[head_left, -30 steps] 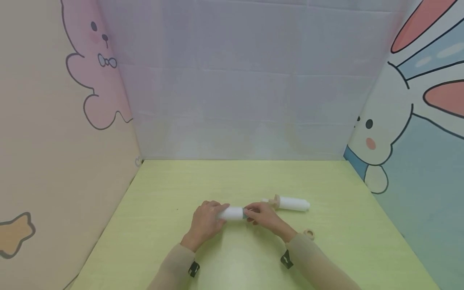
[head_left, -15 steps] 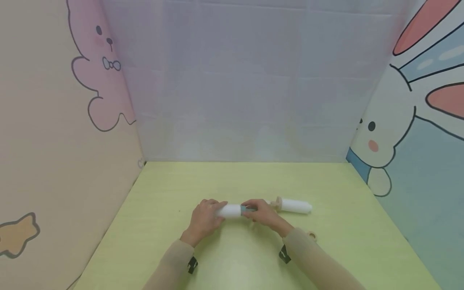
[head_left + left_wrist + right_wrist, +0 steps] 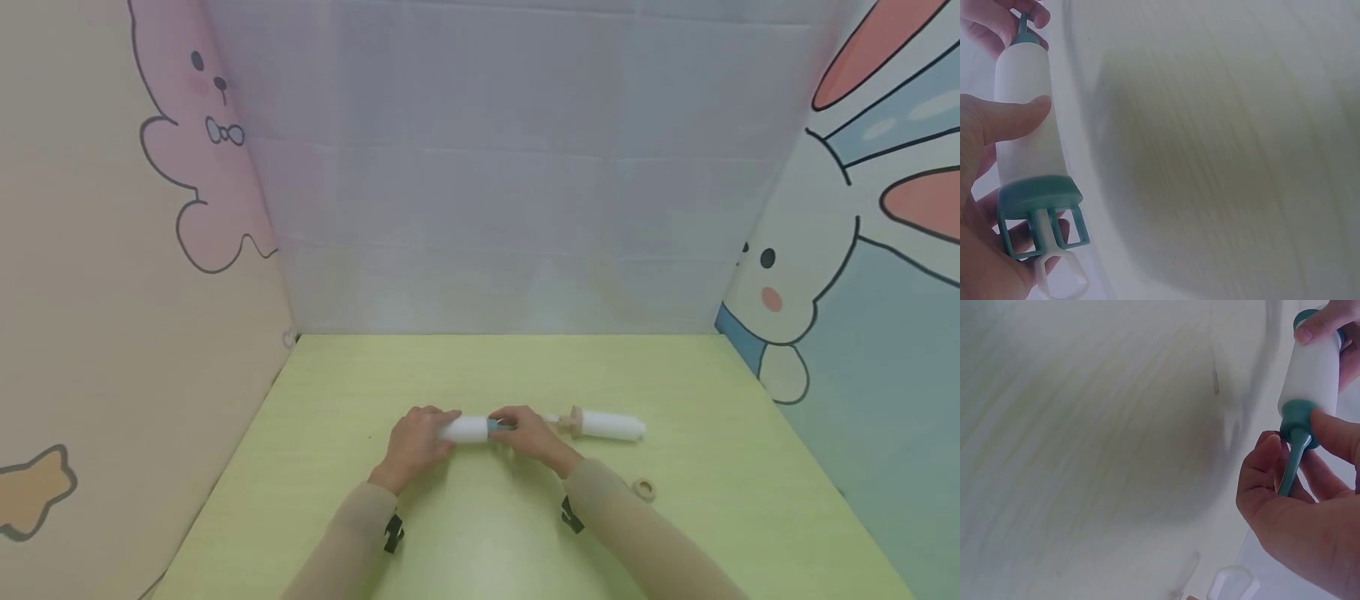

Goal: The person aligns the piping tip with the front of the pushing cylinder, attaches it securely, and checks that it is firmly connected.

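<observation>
A large piping syringe with a white barrel (image 3: pixel 467 429) lies level between my hands, just above or on the table. My left hand (image 3: pixel 415 440) grips the barrel, its thumb across the white side in the left wrist view. Behind that hand are a teal collar (image 3: pixel 1041 195) with open finger loops and a white plunger ring (image 3: pixel 1063 275). My right hand (image 3: pixel 531 435) holds the other end, fingers and thumb around the teal nozzle cap (image 3: pixel 1299 419). The narrow teal nozzle (image 3: pixel 1293 462) points down among the right fingers.
On the yellow-green table (image 3: pixel 375 375), a second white syringe (image 3: pixel 611 425) with beige fittings lies right of my right hand. A small beige ring (image 3: pixel 643 489) is close to my right sleeve. Printed walls stand left and right, with a pale sheet (image 3: pixel 487 183) at the back.
Both hands have shifted slightly left with the syringe, the right hand more. More of the teal nozzle end shows between the right fingers. The beige ring and second syringe stay put.
</observation>
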### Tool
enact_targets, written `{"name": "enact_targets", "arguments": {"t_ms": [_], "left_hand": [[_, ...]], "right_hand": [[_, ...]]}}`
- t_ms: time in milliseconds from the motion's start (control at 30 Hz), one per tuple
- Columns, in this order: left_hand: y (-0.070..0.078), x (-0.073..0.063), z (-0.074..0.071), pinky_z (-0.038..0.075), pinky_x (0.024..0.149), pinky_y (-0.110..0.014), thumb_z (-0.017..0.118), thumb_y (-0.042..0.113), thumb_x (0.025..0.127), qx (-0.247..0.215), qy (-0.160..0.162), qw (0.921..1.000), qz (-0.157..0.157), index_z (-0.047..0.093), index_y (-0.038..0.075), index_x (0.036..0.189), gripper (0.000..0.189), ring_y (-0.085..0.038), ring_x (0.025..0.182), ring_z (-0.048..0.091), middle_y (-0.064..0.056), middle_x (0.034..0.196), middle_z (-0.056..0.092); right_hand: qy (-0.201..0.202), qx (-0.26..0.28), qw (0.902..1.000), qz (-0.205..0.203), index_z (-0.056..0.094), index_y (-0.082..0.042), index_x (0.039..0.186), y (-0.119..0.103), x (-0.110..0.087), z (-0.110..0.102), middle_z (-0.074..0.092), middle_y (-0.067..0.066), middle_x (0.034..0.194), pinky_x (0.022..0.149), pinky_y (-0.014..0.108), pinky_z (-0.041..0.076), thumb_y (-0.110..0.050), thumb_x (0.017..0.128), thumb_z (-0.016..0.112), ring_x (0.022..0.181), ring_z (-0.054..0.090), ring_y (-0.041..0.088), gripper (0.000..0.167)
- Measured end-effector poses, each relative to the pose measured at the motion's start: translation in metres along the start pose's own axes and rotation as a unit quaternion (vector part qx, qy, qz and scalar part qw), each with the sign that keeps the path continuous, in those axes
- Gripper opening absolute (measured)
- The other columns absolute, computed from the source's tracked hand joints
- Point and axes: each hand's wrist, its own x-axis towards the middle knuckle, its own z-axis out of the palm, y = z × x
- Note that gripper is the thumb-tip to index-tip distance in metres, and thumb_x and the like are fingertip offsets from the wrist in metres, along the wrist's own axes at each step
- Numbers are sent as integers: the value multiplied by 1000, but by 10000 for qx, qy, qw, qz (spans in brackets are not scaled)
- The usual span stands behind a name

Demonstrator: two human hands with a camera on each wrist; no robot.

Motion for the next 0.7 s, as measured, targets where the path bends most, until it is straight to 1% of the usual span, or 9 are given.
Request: {"name": "enact_targets", "arguments": {"t_ms": [100,300,367,500,700], "left_hand": [[-3,1,2,51,66,-45,84,22,70,-21,-98,9999,-44,71,19,114,47,-31,85,62,-10,102,68],[-6,1,5,51,66,-45,83,21,70,57,-134,9999,-33,72,19,113,45,-31,85,62,-8,100,68],[-7,1,6,51,66,-45,83,21,69,61,-132,9999,-21,72,18,112,44,-31,85,62,-8,99,68],[-6,1,6,51,68,-45,82,20,70,54,-216,9997,-92,72,18,113,44,-30,86,62,-8,100,69],[-7,0,8,51,69,-45,83,22,70,33,-350,9993,-149,72,18,114,46,-30,86,62,-9,101,68]], "right_hand": [[-11,32,9999,154,63,1,117,2,3,3,64,16,107,77,40,50,-11,89,66,93,62,28,31],[16,-359,9993,141,65,-3,115,10,8,7,66,13,106,83,45,46,-14,88,68,100,59,30,29],[20,-402,9990,180,66,-3,114,11,9,8,66,13,106,84,47,46,-14,88,69,100,59,31,29],[13,-480,9986,237,66,-3,114,9,9,9,66,12,105,84,47,46,-14,87,69,100,60,31,29],[5,-713,9972,211,66,-3,114,10,9,9,66,14,107,87,48,46,-14,86,70,102,60,32,30]]}}
